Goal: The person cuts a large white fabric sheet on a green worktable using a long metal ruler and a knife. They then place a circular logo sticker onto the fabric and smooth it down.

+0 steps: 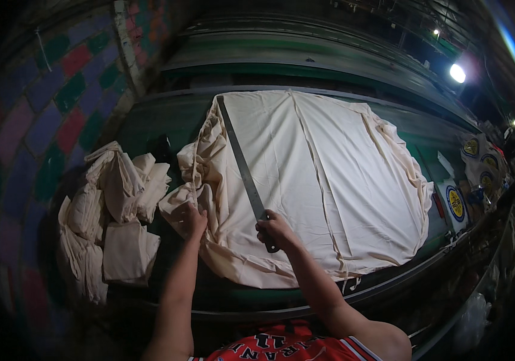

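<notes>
A large cream cloth (275,174) lies spread over a dark green table, its left and right edges bunched in loose folds. My left hand (195,222) is closed on the gathered cloth at its near left side. In my right hand (277,230) is the black handle of a long flat metal blade (240,159). The blade lies slantwise across the left part of the cloth, its far end at the cloth's far left corner. Several long creases or seams run across the cloth from far to near, and loose strings hang at its near edge.
Folded cream cloths (128,249) are piled left of the spread cloth, beside a painted brick wall (59,96). At the right stand a white panel with a round blue and yellow emblem (455,203) and assorted clutter. Long green tables (257,69) stretch behind.
</notes>
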### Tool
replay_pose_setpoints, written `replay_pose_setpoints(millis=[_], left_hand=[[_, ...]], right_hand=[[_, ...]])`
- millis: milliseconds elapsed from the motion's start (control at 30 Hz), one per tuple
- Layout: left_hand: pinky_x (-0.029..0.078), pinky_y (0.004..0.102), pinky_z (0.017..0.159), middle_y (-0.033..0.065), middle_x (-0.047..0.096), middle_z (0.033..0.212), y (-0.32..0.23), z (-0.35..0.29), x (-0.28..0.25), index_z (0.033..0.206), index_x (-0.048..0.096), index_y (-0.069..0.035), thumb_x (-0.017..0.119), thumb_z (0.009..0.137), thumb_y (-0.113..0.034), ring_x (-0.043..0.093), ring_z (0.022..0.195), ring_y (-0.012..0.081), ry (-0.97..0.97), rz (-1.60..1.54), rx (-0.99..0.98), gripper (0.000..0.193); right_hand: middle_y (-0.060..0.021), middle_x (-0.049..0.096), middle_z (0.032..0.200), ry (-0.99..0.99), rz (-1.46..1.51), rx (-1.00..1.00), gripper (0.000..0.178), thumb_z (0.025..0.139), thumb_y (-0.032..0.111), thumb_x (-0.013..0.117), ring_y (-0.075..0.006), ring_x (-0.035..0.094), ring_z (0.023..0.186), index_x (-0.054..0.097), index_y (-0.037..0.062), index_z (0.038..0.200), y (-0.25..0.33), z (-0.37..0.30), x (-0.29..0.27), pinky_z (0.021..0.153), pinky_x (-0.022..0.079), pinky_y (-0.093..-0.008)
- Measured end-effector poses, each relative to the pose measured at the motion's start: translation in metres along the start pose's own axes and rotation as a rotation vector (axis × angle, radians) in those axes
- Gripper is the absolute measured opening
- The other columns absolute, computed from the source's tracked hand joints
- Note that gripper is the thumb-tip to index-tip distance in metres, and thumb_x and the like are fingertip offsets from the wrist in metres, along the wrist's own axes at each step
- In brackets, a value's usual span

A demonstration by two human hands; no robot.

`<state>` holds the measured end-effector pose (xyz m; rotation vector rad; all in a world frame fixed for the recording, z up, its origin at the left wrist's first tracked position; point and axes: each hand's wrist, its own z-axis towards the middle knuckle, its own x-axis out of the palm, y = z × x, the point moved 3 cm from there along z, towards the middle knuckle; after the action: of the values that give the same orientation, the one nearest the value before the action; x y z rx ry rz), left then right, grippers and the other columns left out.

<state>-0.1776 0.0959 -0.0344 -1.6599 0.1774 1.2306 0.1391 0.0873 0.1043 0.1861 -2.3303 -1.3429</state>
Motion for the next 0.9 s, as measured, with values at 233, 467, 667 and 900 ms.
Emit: replay_pose_setpoints(millis=[233,467,667,900], left_hand=[[0.049,0.0463,0.094,0.0250,0.061,0.122,-0.004,0.039,-0.021,0.119,0.057,0.002,0.058,0.091,-0.019,0.061,0.113,0.0400,-0.028,-0.290,-0.047,0.034],[0.044,0.0500,0.100,0.0200,0.058,0.123,-0.053,0.020,-0.086,0.129,0.056,-0.009,0.063,0.089,-0.026,0.056,0.116,0.0385,-0.246,0.125,0.106,0.044],[0.042,0.0578,0.102,0.0224,0.054,0.138,-0.024,0.039,-0.033,0.133,0.056,-0.008,0.067,0.089,-0.034,0.052,0.128,0.0420,-0.042,0.510,-0.014,0.052],[0.052,0.0496,0.089,0.0197,0.070,0.101,-0.015,0.071,-0.030,0.111,0.064,0.000,0.060,0.094,-0.024,0.067,0.099,0.0415,-0.032,0.232,-0.049,0.030]], right_hand=[[-0.0114,0.057,0.080,-0.042,-0.124,-0.025,0.022,0.092,0.003,0.054,-0.0198,0.058,0.055,0.047,-0.0032,0.112,-0.008,-0.001,0.014,0.047,0.048,-0.0333],[-0.0129,0.060,0.082,-0.073,-0.183,0.013,0.024,0.091,0.004,0.053,-0.0194,0.060,0.056,0.046,-0.0047,0.112,-0.003,-0.040,0.019,0.048,0.050,-0.0337],[-0.0124,0.061,0.084,-0.052,-0.163,0.001,0.023,0.092,0.006,0.053,-0.0188,0.061,0.056,0.047,-0.0045,0.112,-0.001,-0.044,0.025,0.049,0.051,-0.0332],[-0.0114,0.062,0.086,-0.081,-0.236,0.049,0.019,0.094,0.004,0.052,-0.0182,0.061,0.056,0.047,-0.0022,0.111,-0.011,-0.041,0.014,0.049,0.050,-0.0324]])
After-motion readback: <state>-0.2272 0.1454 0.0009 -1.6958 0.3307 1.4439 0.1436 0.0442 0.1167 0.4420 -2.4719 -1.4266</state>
